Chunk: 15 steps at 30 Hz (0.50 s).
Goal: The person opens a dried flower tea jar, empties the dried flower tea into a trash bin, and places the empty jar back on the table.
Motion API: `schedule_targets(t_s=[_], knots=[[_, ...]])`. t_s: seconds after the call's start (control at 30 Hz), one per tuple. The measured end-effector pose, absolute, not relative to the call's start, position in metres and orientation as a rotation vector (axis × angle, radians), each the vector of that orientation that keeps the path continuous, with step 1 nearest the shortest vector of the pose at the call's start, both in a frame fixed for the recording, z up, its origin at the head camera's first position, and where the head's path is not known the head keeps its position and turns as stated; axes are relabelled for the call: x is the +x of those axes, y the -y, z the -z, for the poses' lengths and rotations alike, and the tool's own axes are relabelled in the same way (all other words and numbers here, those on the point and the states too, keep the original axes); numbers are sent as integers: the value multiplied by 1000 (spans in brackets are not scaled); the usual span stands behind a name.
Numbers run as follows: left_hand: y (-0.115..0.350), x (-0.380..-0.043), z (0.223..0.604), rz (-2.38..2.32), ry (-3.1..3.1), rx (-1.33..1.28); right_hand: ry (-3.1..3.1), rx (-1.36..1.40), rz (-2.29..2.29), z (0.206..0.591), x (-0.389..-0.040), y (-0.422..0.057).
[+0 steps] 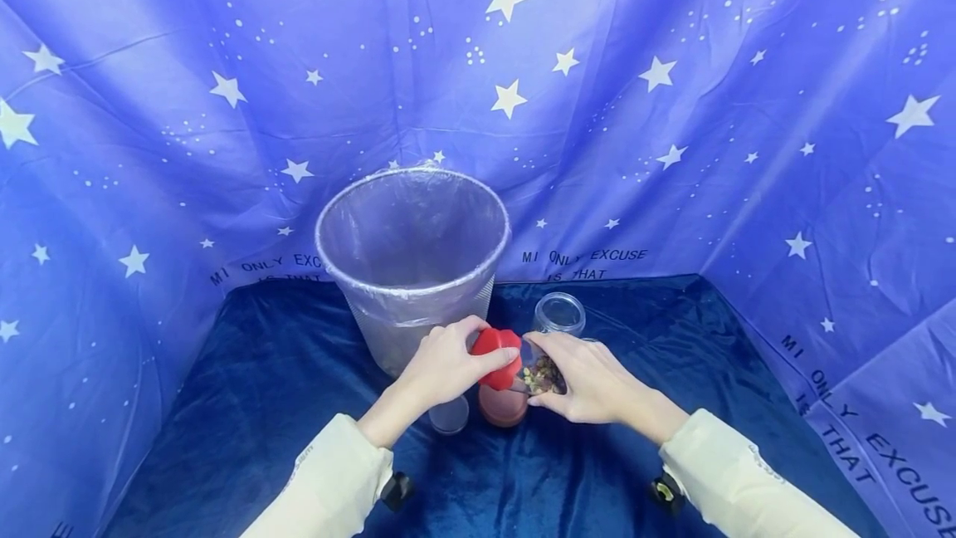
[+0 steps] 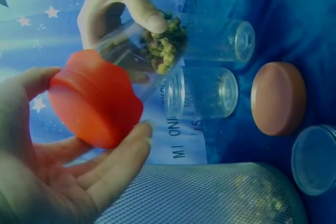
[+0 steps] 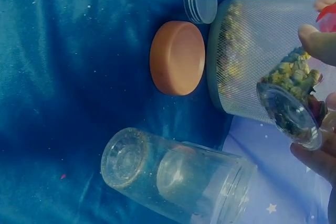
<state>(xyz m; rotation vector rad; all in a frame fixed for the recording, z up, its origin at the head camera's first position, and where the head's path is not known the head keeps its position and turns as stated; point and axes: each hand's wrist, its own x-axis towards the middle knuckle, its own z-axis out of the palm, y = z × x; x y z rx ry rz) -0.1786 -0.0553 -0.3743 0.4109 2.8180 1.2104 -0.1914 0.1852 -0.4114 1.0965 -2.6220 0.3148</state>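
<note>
My left hand (image 1: 441,359) grips a red scalloped lid (image 1: 496,355) by its edge, thumb on one side and fingers on the other. In my right hand (image 1: 601,376) is a clear jar (image 3: 291,114), tilted, with dried flowers (image 2: 165,48) gathered at its bottom. The red lid is at the jar's mouth end and overlaps it in the left wrist view. Both hands are close together over an orange-brown round lid (image 1: 502,409) that lies on the cloth.
A mesh wastebasket (image 1: 373,326) with a clear liner stands behind the hands, dried flowers visible low inside. A clear lid (image 1: 450,416) lies left of the orange-brown one. Two open clear jars stand at the right, one tall (image 3: 152,171), one short (image 2: 202,93). Starred curtains surround the table.
</note>
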Motion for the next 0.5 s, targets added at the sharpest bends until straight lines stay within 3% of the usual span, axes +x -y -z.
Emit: schedule_targets(t_s=[0.23,0.5], knots=[[57,-177,376,-1258,-2876,690,2645,1098,-397,406,-193,-186],[68,-179,380,-1212,-2797,1256,2766,1068,-522,399,-192,-190]])
